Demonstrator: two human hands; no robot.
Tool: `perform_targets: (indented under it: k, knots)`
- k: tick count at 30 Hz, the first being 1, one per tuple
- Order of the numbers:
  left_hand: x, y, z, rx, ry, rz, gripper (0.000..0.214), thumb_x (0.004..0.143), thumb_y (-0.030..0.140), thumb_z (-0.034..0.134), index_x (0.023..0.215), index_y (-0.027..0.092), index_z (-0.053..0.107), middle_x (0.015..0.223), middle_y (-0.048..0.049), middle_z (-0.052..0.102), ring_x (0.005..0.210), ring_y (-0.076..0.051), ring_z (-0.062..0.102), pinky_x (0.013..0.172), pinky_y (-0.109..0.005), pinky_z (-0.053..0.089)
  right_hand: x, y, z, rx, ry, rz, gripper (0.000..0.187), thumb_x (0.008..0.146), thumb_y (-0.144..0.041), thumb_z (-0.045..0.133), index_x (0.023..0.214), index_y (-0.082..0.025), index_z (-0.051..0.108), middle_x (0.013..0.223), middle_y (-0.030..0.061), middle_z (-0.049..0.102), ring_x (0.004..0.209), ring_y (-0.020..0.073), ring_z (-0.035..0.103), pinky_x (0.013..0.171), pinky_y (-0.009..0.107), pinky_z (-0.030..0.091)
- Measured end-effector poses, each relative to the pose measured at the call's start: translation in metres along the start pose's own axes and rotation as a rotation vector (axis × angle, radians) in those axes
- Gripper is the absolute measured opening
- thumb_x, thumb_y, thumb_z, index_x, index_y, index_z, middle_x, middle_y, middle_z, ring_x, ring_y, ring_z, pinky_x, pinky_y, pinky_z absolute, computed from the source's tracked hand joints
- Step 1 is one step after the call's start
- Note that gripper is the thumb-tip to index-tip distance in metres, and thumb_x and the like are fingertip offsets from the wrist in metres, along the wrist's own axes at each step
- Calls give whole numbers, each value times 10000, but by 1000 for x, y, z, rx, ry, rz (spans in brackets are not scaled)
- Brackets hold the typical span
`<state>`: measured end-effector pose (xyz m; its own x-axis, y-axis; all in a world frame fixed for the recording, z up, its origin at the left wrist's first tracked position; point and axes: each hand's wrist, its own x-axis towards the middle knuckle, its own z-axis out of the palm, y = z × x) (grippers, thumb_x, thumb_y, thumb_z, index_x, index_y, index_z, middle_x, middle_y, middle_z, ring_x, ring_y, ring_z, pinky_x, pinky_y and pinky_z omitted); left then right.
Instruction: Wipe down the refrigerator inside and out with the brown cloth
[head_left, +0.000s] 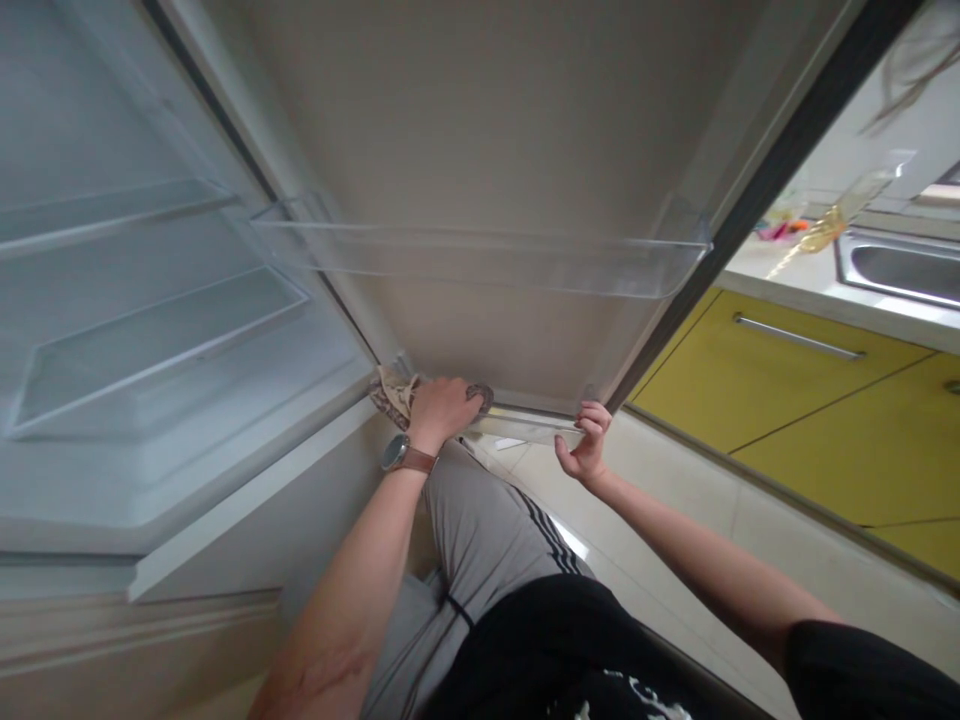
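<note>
An open fridge door (480,130) fills the middle of the view, with a clear upper door bin (480,258) and a clear lower bin (529,427) at its bottom edge. My left hand (441,408), with a watch on the wrist, is closed on a patterned cloth (394,395) and presses it against the left end of the lower bin. My right hand (586,440) grips the right end of the lower bin, fingers curled over its front rim.
The fridge interior with clear glass shelves (150,340) is at left. Yellow cabinets (810,400) with a metal handle, a white counter and a steel sink (900,265) stand at right. My grey-trousered leg (480,540) is below, over a pale tiled floor.
</note>
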<state>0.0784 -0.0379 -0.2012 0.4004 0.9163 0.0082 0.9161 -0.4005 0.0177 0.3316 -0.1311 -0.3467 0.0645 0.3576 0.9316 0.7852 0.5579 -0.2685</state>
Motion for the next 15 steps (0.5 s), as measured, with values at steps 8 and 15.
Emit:
perform_targets:
  k: [8, 15]
  knots:
    - [-1, 80, -3, -96, -48, 249, 445, 949, 407, 455, 1046, 166, 816, 1063, -179, 774, 1022, -304, 737, 834, -353, 531, 1, 15, 0, -16, -27, -9, 430, 767, -259, 631, 1126, -279, 396, 1052, 52, 450, 1147, 293, 496, 939, 554, 463]
    - [4, 92, -7, -146, -118, 280, 456, 961, 416, 427, 1070, 192, 808, 1113, -164, 774, 1038, -289, 737, 847, -341, 525, 0, 18, -1, -77, -50, -24, 420, 778, -285, 622, 1120, -277, 379, 1039, 55, 447, 1117, 289, 515, 908, 554, 498]
